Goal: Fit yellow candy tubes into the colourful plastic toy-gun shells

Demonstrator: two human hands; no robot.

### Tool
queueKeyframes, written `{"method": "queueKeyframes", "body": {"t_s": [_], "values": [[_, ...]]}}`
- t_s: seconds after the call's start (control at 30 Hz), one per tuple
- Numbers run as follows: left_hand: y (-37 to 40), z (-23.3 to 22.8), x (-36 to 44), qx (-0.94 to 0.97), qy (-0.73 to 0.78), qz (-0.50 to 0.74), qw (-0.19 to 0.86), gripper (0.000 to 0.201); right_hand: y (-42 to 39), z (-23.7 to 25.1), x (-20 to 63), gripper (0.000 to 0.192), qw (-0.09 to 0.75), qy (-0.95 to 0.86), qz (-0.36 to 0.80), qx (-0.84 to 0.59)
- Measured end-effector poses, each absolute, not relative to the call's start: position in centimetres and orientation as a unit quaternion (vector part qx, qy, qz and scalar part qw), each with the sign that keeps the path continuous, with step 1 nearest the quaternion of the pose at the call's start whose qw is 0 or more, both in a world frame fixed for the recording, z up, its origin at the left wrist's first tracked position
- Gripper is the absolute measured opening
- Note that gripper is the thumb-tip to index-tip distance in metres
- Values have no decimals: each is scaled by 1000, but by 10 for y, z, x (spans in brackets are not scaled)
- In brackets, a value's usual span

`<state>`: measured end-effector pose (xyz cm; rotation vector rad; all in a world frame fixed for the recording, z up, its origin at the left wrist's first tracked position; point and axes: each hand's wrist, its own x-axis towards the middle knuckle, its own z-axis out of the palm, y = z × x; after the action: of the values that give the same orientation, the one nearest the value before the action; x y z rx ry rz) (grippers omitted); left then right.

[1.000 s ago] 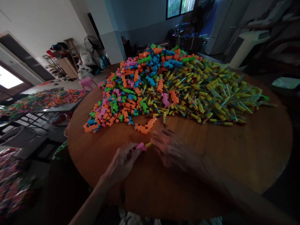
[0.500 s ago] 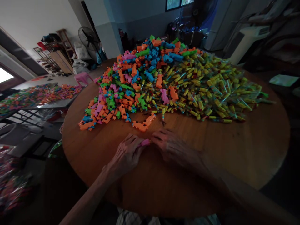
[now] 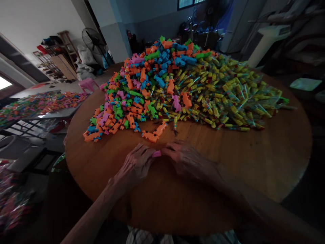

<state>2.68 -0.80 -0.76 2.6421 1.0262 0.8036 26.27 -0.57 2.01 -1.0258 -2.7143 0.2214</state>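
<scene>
No readable text, labels, brands, numbers or signs anywhere in view

Both arms bare, no sleeves seen up to the frame's bottom edge. Left hand [image 3: 134,166], centre-low in frame: no ring, watch or glove; knuckles & tendons stand out, skin looks creased. Right hand [image 3: 186,158], just right of centre: also bare, veins & wrinkles show on the back, a bit blurred. Lean forearms. At bottom centre, a strip of light checked cloth [image 3: 142,235], prob. clothing, too dark to tell more.
</scene>
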Motion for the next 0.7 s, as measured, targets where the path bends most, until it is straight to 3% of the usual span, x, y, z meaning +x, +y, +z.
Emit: {"method": "queueKeyframes", "body": {"t_s": [0.27, 0.4, 0.57, 0.7], "values": [[-7, 4, 30, 910, 365, 178, 78, 19, -8, 15, 264, 33, 131, -911, 134, -368], [-2, 9, 32, 915, 361, 160, 80, 21, -8, 11, 265, 28, 89, -919, 101, -370], [0, 11, 35, 918, 351, 156, 99, 30, -12, 18, 263, 38, 38, -925, 98, -365], [-3, 11, 36, 908, 362, 172, 119, 32, -14, 22, 261, 34, 90, -916, 143, -363]]}}
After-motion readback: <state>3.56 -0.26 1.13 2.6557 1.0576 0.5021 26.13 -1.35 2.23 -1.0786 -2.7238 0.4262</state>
